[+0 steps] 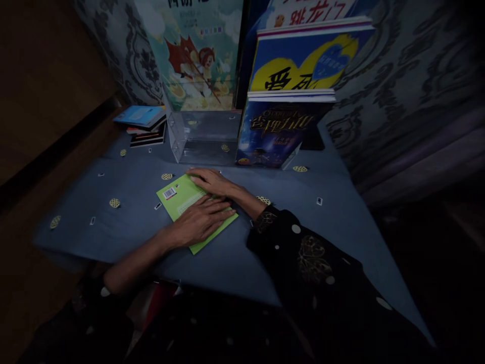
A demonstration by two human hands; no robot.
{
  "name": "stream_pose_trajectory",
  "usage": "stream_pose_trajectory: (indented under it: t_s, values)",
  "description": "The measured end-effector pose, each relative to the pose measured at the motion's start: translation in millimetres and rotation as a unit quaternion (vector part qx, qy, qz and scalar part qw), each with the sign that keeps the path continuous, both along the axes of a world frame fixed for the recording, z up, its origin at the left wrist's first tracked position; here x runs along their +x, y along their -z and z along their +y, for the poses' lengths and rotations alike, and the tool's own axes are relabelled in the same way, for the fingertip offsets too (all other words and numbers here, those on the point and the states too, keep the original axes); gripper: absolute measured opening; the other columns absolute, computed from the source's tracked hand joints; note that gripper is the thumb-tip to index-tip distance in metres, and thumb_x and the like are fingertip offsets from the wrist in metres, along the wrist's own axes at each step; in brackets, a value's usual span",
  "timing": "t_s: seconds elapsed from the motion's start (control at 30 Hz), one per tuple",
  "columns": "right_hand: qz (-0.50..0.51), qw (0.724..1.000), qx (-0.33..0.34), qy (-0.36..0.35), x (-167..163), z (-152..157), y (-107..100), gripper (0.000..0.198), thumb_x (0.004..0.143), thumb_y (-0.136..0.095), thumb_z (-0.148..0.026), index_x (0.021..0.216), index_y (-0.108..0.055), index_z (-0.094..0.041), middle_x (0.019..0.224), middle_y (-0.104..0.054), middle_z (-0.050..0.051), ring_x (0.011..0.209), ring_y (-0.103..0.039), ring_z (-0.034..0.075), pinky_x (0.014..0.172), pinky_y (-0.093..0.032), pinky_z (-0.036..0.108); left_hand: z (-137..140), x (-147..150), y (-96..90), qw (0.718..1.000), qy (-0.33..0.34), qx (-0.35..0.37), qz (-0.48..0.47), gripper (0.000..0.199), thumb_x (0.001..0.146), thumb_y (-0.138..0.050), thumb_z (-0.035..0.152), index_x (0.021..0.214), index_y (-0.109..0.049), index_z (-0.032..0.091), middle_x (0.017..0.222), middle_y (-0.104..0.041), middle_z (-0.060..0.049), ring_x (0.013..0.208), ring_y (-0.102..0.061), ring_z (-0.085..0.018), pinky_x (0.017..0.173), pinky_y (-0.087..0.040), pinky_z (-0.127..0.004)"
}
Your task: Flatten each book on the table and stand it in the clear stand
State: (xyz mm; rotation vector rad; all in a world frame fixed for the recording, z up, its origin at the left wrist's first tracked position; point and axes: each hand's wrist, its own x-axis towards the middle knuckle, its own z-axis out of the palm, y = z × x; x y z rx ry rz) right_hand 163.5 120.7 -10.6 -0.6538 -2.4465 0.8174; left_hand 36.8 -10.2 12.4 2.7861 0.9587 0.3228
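A green book lies closed and slanted on the blue tablecloth, its barcode corner pointing up and left. Across the lower part of its cover rests my left hand, flat with the fingers stretched to the right. Farther back, my right hand lies on the book's far edge, fingers extended to the left. Both hands press on the cover and neither grips it. Parts of the printing are hidden under them.
Behind the book stands a clear acrylic rack with a dark blue book, a blue-and-yellow book and a pale green picture book. A small stack of books lies at the back left. Patterned cloth hangs behind.
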Motion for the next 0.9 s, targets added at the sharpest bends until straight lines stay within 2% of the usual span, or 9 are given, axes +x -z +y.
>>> stream_pose_trajectory:
  t_s: [0.17, 0.3, 0.43, 0.53, 0.63, 0.73, 0.9]
  values:
    - [-0.008, 1.000, 0.013, -0.007, -1.3, -1.1, 3.0, 0.045, 0.102, -0.042, -0.032, 0.142, -0.054, -0.014, 0.150, -0.055, 0.012, 0.144, -0.044, 0.024, 0.118, -0.036, 0.045, -2.9, 1.3, 2.7, 1.000, 0.015, 0.019, 0.003, 0.042, 0.108, -0.033, 0.028, 0.145, -0.051, 0.023, 0.150, -0.055, -0.007, 0.143, -0.046, -0.022, 0.122, -0.030, -0.051]
    - [-0.020, 1.000, 0.014, -0.018, 1.0, -3.3, 4.2, 0.045, 0.102, -0.043, -0.034, 0.143, -0.053, -0.018, 0.155, -0.048, 0.011, 0.148, -0.038, 0.025, 0.120, -0.033, 0.049, -4.6, 2.3, 2.7, 0.999, 0.017, 0.044, -0.010, 0.039, 0.107, -0.036, 0.024, 0.142, -0.054, 0.021, 0.145, -0.059, -0.009, 0.138, -0.052, -0.023, 0.119, -0.034, -0.051]
    - [-0.030, 0.999, 0.016, -0.026, 12.2, -15.2, 5.7, 0.046, 0.104, -0.039, -0.037, 0.144, -0.051, -0.018, 0.157, -0.046, 0.011, 0.152, -0.031, 0.023, 0.122, -0.028, 0.051, -8.5, 3.2, -1.7, 0.996, 0.028, 0.069, -0.041, 0.033, 0.106, -0.041, 0.024, 0.131, -0.062, 0.020, 0.134, -0.066, -0.009, 0.126, -0.060, -0.022, 0.107, -0.048, -0.045]
    - [-0.043, 0.999, 0.027, -0.006, 23.7, -30.6, 9.2, 0.046, 0.105, -0.038, -0.037, 0.146, -0.050, -0.021, 0.160, -0.042, 0.010, 0.153, -0.028, 0.022, 0.124, -0.024, 0.052, -13.7, 0.8, -4.2, 0.995, 0.031, 0.079, -0.054, 0.029, 0.105, -0.045, 0.024, 0.125, -0.065, 0.020, 0.121, -0.070, -0.008, 0.114, -0.063, -0.022, 0.096, -0.053, -0.039]
    - [-0.066, 0.997, 0.047, 0.016, 34.0, -47.5, 11.0, 0.046, 0.105, -0.037, -0.035, 0.148, -0.047, -0.021, 0.162, -0.038, 0.010, 0.153, -0.026, 0.022, 0.125, -0.022, 0.054, -22.0, -5.5, -3.8, 0.995, 0.027, 0.074, -0.059, 0.028, 0.103, -0.048, 0.021, 0.126, -0.064, 0.021, 0.116, -0.070, -0.008, 0.110, -0.062, -0.021, 0.094, -0.052, -0.039]
    - [-0.084, 0.994, 0.065, 0.030, 41.0, -61.4, 8.1, 0.048, 0.105, -0.036, -0.034, 0.149, -0.046, -0.018, 0.162, -0.038, 0.013, 0.153, -0.027, 0.024, 0.124, -0.023, 0.055, -33.8, -13.9, -3.6, 0.996, 0.020, 0.063, -0.057, 0.031, 0.103, -0.048, 0.020, 0.130, -0.063, 0.022, 0.121, -0.069, -0.008, 0.113, -0.061, -0.021, 0.097, -0.051, -0.040]
    - [-0.102, 0.990, 0.090, 0.040, 44.8, -73.1, 0.0, 0.047, 0.105, -0.036, -0.034, 0.148, -0.047, -0.017, 0.160, -0.041, 0.013, 0.152, -0.030, 0.025, 0.123, -0.025, 0.055, -58.4, -26.8, -10.0, 0.997, 0.015, 0.049, -0.060, 0.033, 0.103, -0.046, 0.018, 0.133, -0.061, 0.022, 0.121, -0.070, -0.008, 0.114, -0.063, -0.021, 0.094, -0.051, -0.038]
